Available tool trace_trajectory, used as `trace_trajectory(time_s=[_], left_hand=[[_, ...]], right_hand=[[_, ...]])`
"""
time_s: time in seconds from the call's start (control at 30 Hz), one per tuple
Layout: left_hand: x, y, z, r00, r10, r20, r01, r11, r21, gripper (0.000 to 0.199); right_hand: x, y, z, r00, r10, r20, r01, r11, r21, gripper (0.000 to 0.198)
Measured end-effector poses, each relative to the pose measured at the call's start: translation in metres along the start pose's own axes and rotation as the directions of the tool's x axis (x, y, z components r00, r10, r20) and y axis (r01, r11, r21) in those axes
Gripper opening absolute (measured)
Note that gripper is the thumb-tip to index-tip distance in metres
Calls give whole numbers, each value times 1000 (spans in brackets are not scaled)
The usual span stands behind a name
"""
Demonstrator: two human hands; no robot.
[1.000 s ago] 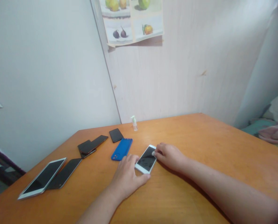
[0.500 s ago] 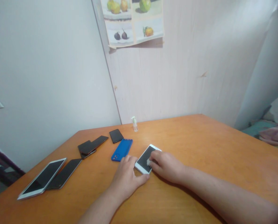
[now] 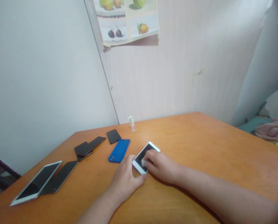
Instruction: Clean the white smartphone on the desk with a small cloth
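Note:
A white smartphone (image 3: 150, 146) with a dark screen lies face up on the wooden table. My left hand (image 3: 126, 175) grips its near left side, with the thumb at the bottom edge and the fingers along the left edge. My right hand (image 3: 161, 166) is over the screen, its fingers closed on a small white wipe (image 3: 143, 161) pressed against the glass. Most of the wipe is hidden under the fingers. Just beyond my left hand lies a blue phone case (image 3: 119, 151), camera cut-out toward me.
A small clear pump bottle (image 3: 131, 123) stands near the table's back edge. To the left lie a small black phone (image 3: 113, 136), overlapping dark phones (image 3: 92, 146), a white tablet (image 3: 37, 183) and a black phone (image 3: 60, 178) partly beneath it. Walls border the table behind.
My right hand has slid the wipe a little left across the screen. My left hand still holds the phone. The whole view has shifted slightly.

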State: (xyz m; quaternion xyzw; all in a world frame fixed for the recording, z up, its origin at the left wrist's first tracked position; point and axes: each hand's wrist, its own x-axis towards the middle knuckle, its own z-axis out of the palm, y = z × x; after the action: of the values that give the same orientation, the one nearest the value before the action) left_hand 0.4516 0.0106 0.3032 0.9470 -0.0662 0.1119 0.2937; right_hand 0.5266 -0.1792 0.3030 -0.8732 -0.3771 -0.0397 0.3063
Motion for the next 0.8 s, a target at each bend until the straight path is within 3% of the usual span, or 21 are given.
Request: trace_trajectory(time_s=[0.1,0.23,0.33,0.43,0.53,0.6,0.73,0.8], left_hand=[[-1,0,1,1000,1,-5,-1,1000,-6,37],[-2,0,3,1000,-4,-21,4,1000,6,42],[-2,0,2,1000,-11,-22,12,1000,16,42],[-1,0,2,1000,-1,-13,1,1000,8,38],[-1,1,2,1000,9,-10,-9,1000,-4,34],[-1,2,2,1000,8,-21,-8,1000,-4,35],[-1,3,3,999,-9,-35,9,1000,0,36],[-1,2,4,999,-5,-34,4,1000,-14,34]], right_hand=[[0,-5,3,996,-88,21,88,996,0,5],[11,19,-6,992,54,-116,-63,995,-75,11],[13,24,-10,986,82,-146,-97,990,-99,17],[5,3,-7,997,-45,-70,37,994,-103,16],[-3,-16,-6,964,-264,40,267,951,-153,18],[-3,-17,-10,966,-253,55,259,934,-245,24],[-3,-10,-18,994,-102,34,107,915,-389,37],[-7,-14,-20,984,-150,99,176,918,-355,41]])
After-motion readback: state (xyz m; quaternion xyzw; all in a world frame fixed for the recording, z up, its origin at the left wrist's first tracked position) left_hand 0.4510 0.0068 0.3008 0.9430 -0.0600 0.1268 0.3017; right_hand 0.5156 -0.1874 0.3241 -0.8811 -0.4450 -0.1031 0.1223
